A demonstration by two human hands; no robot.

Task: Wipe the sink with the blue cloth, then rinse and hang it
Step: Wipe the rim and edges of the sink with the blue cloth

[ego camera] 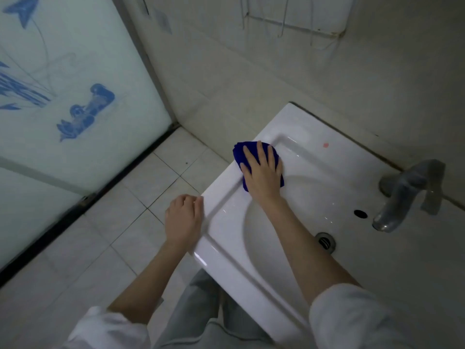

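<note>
White-tiled bathroom: the right hand (263, 172) presses flat, fingers straight, on the blue cloth (239, 151) atop the sink (302, 133) rim; the left hand (185, 220), loosely curled and holding nothing, rests against its edge.

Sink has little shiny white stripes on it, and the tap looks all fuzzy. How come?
Head view: the streaks on the sink rim are glare, light bouncing off glossy ceramic; head view, right edge: the faucet looks soft and smeared, out of focus or motion-blurred; head view overall: dim light, and the wide lens bends the frosted glass door frame.
</note>
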